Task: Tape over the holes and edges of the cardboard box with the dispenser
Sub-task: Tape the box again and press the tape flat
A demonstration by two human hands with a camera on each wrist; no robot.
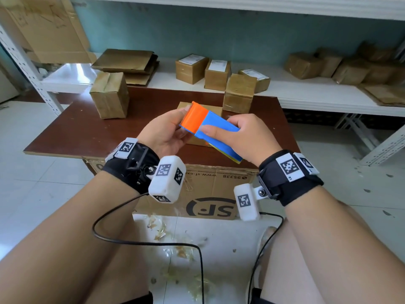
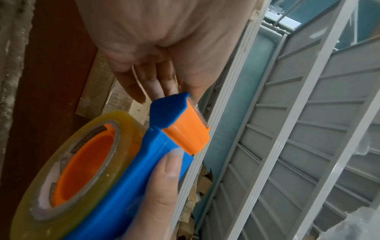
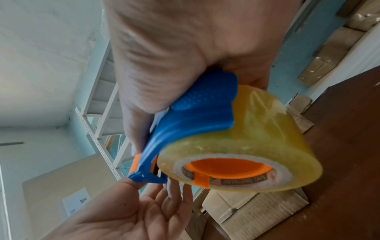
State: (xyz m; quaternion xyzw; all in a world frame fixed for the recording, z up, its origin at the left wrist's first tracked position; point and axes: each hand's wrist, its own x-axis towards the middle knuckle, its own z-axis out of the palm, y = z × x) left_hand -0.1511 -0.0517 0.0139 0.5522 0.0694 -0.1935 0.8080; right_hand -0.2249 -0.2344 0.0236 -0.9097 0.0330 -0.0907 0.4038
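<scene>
A blue and orange tape dispenser (image 1: 210, 126) with a yellowish clear tape roll (image 3: 267, 129) is held in the air above the table. My right hand (image 1: 232, 132) grips its blue handle (image 3: 195, 113), thumb on top (image 2: 162, 186). My left hand (image 1: 166, 130) lies palm up at the orange cutter end (image 2: 185, 134), fingers straight (image 3: 174, 194) beneath the nose, thumb tip against it. Right under the dispenser a cardboard box (image 1: 215, 110) rests on the table, mostly hidden in the head view. The right wrist view shows its taped top (image 3: 257, 211).
Two taped boxes (image 1: 109, 95) (image 1: 240, 94) stand on the brown table (image 1: 87, 132). The white shelf (image 1: 306, 93) behind holds several more boxes and flat cardboard. A large SF carton (image 1: 210, 194) sits under the table's near edge. Tape scraps (image 1: 175, 249) litter the floor.
</scene>
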